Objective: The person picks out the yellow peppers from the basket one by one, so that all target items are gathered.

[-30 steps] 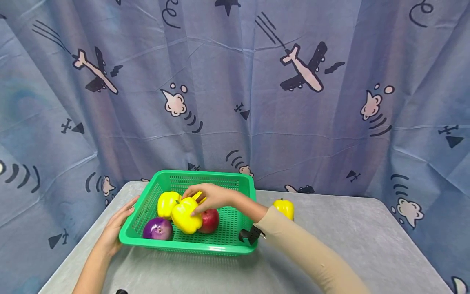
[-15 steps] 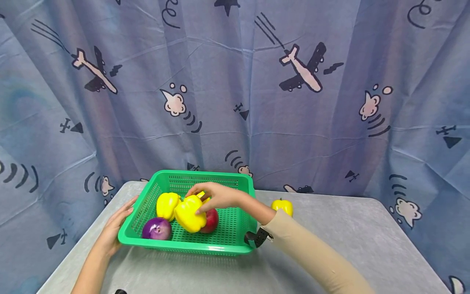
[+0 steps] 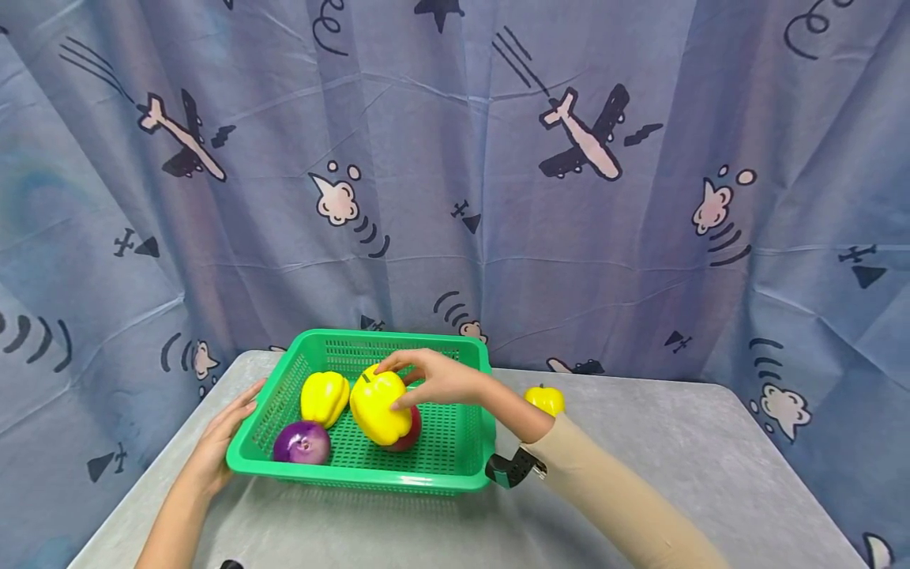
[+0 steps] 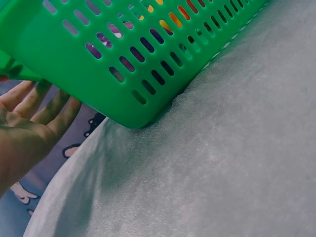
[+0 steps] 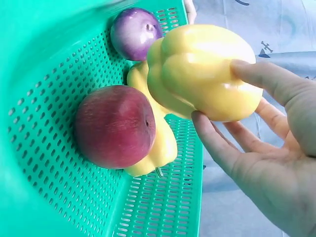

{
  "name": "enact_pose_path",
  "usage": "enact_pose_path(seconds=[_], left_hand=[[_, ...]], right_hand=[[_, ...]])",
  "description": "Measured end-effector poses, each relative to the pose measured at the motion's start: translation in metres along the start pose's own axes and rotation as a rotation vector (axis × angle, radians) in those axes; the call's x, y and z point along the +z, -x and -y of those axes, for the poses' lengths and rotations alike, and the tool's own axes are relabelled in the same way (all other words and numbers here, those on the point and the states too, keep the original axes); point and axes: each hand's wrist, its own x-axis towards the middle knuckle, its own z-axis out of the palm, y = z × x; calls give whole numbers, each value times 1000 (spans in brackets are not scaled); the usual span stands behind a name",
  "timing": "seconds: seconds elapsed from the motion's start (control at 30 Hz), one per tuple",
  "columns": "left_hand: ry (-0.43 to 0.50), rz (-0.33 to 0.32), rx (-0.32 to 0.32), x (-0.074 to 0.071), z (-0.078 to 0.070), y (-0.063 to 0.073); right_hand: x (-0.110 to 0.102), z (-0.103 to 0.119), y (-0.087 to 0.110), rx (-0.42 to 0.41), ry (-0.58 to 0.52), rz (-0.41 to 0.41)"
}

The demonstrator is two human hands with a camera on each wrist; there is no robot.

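While your right hand [image 3: 442, 379] pinches the yellow pepper [image 3: 378, 407], let your straight-fingered left hand [image 3: 219, 444] steady the green basket [image 3: 398, 479] at nine o'clock.

Grey table [image 3: 675, 442] beneath a green basket [image 3: 355, 479] and yellow pepper [image 3: 545, 400].

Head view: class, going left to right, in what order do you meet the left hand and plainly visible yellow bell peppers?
Left hand, loose bell pepper in the basket, held bell pepper, tabletop bell pepper.
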Motion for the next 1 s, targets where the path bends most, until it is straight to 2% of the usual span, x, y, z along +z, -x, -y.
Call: enact_pose_path(seconds=[0.27, 0.5, 1.0], left_hand=[[-8, -22, 2, 1, 0, 1], [2, -22, 2, 1, 0, 1], [3, -11, -9, -1, 0, 1]], right_hand=[[-4, 2, 13, 37, -31, -64], [-6, 1, 23, 28, -55, -123], [-5, 0, 43, -4, -120, -186]])
